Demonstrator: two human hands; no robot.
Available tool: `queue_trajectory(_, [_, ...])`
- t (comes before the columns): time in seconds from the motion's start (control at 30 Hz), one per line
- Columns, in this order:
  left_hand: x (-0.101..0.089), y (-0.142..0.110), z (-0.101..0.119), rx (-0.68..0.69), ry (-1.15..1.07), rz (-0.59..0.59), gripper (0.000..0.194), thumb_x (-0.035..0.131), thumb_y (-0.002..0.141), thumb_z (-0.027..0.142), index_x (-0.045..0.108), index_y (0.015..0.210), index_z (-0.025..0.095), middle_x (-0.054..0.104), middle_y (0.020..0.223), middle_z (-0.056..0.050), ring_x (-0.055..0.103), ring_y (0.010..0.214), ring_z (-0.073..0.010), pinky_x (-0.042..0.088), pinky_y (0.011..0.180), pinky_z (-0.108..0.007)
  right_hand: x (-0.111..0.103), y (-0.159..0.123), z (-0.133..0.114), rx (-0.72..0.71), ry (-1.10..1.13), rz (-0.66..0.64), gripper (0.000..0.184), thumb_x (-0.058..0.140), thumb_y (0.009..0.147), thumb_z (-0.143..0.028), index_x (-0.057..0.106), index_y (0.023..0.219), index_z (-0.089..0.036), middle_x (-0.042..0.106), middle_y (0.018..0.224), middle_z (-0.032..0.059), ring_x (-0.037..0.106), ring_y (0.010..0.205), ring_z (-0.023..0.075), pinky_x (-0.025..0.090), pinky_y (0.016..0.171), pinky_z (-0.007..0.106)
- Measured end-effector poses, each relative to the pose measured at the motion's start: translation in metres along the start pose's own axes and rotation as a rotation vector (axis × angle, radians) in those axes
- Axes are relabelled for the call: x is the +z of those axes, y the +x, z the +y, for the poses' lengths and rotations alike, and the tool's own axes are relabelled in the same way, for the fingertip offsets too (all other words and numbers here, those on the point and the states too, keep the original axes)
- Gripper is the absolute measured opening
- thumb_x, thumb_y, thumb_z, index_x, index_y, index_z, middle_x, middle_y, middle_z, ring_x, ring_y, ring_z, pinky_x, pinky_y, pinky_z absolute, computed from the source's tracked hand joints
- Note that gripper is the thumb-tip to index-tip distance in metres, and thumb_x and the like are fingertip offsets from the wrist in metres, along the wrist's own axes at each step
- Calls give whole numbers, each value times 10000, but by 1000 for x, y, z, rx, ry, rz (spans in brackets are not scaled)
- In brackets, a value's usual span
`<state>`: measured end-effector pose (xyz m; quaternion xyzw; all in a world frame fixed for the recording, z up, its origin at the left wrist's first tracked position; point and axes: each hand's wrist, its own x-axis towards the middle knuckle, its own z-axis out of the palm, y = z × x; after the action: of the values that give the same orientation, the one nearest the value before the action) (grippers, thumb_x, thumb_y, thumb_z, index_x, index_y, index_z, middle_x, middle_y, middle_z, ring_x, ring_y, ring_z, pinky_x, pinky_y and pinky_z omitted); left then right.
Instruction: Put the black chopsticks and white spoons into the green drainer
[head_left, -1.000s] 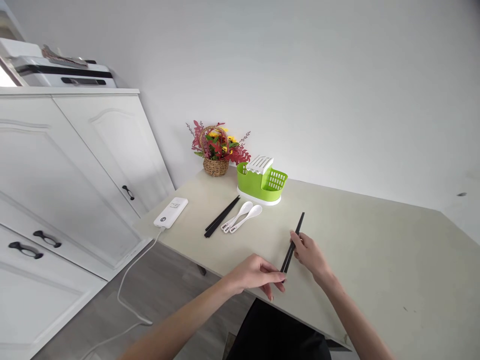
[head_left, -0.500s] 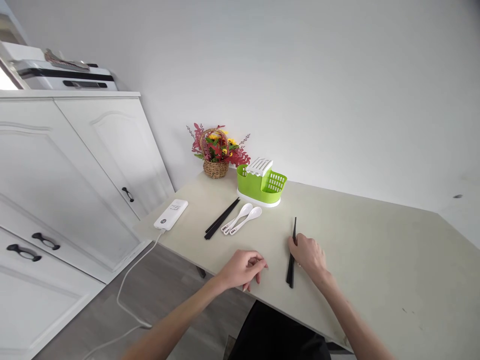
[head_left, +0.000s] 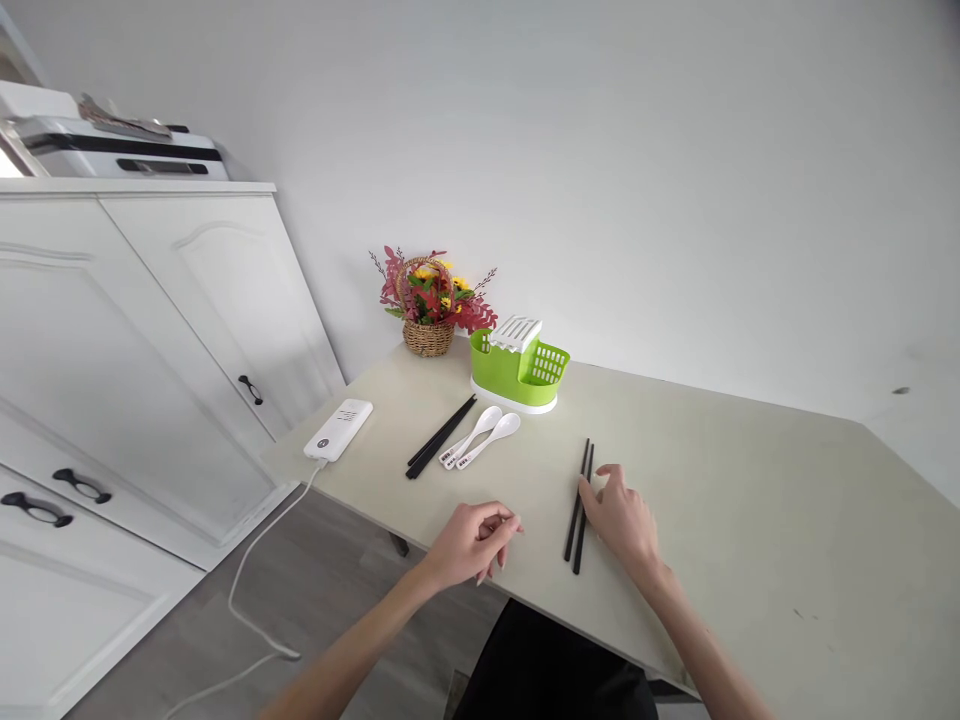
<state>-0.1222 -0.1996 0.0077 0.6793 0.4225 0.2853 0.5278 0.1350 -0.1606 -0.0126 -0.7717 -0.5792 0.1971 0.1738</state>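
A pair of black chopsticks [head_left: 583, 520] lies on the table, the two sticks slightly apart. Beside them on the right is my right hand [head_left: 622, 518], thumb and index finger spread, its thumb tip at or just over the nearer stick. My left hand [head_left: 474, 540] hovers by the table's front edge with curled fingers and nothing visible in them. Two white spoons [head_left: 489, 440] rest further back, next to another set of black chopsticks [head_left: 441, 437]. Behind the spoons stands a green utensil holder [head_left: 499, 372] with a white slotted top and white base.
A wicker basket of flowers [head_left: 427, 338] stands at the back against the wall. On the left of the table [head_left: 712, 480] lies a white power bank [head_left: 339, 428], its cable hanging over the edge. A white cabinet [head_left: 217, 300] with a printer [head_left: 135, 150] on top stands further left.
My right hand has loosened its grip on the chopsticks, which now lie spread apart on the table. My left hand has barely moved. The view has shifted slightly.
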Motion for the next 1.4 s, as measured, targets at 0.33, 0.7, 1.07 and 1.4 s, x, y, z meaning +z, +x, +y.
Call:
queue_trajectory(0.33, [-58, -20, -26, 27, 35, 609, 429, 550, 1002, 609, 662, 919, 204, 419, 520, 68, 399, 461, -106, 312, 462, -221, 2, -48, 62, -50, 523, 72, 386, 452, 989, -629, 531, 1106, -270, 619, 637, -49, 554, 560, 187, 427, 605, 303])
queue_trajectory(0.7, [-148, 8, -64, 40, 697, 826, 421, 632, 874, 619, 640, 1024, 226, 630, 824, -12, 660, 821, -218, 531, 823, -347, 2, -61, 67, -35, 603, 50, 424, 461, 991, -656, 574, 1124, -270, 622, 646, -38, 566, 585, 188, 437, 637, 311])
queue_trajectory(1.07, [-150, 4, -62, 32, 718, 718, 412, 611, 916, 613, 657, 1057, 228, 682, 812, -13, 662, 774, -209, 523, 787, -345, 1, -63, 64, -51, 618, 57, 466, 461, 970, -677, 593, 1132, -261, 593, 612, -39, 566, 590, 191, 437, 617, 299])
queue_trajectory(1.4, [-149, 3, -66, 77, 703, 801, 345, 572, 963, 546, 653, 1027, 217, 734, 930, -63, 692, 829, -217, 550, 826, -353, 3, -62, 65, -55, 597, 62, 464, 463, 967, -678, 595, 1134, -267, 587, 615, -33, 558, 588, 200, 438, 601, 304])
